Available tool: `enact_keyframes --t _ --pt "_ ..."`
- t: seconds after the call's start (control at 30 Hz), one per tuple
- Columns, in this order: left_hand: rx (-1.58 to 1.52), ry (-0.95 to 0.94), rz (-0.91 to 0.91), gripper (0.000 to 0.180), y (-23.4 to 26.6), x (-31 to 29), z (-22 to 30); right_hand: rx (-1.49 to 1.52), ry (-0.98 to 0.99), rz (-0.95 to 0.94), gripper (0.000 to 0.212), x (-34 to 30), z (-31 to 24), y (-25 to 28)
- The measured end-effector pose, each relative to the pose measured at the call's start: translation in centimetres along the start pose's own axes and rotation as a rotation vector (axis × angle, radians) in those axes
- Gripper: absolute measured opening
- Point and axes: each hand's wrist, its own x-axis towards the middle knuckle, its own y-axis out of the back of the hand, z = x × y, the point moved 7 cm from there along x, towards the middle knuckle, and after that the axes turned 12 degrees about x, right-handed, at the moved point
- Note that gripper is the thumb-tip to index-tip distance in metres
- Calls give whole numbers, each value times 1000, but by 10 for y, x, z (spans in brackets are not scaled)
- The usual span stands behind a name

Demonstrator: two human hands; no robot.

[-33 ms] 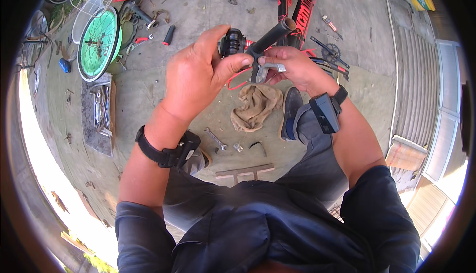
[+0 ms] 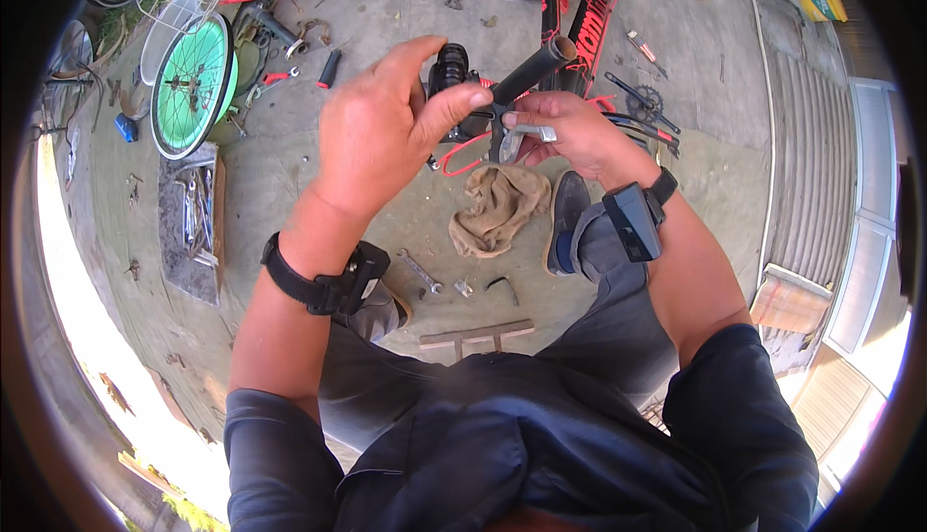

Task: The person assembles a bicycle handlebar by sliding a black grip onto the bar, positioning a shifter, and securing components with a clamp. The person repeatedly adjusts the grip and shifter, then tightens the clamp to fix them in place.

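Observation:
In front of me a black bicycle tube (image 2: 529, 72) tilts up to the right, its hollow end showing bare metal. My left hand (image 2: 372, 131) curls behind a black ribbed cylindrical part (image 2: 449, 67), which stands left of the tube. Its thumb reaches toward the tube's lower joint, and its fingers are mostly hidden. My right hand (image 2: 570, 131) closes around the tube's lower end, next to a silver lever-like metal piece (image 2: 533, 132). A thin red curved piece (image 2: 452, 163) shows below the left hand.
A black-and-red bicycle frame (image 2: 587, 35) lies beyond. At left are a green-rimmed wheel (image 2: 193, 88) and a tray of wrenches (image 2: 198, 209). A brown rag (image 2: 497, 209), an open-end wrench (image 2: 419, 271) and a crankset (image 2: 645, 102) lie on the floor around me.
My left hand has shifted slightly left, its thumb easing away from the tube's joint. The ribbed part has moved slightly; my right hand stays in place.

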Motion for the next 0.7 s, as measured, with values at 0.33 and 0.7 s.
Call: enact_keyframes --t 0.33,0.7 --pt "-971 817 -385 23 -135 -15 -99 -11 7 -19 29 3 4 5" --pt "-722 627 -126 39 -44 -118 -5 -10 21 -62 32 4 5 3"
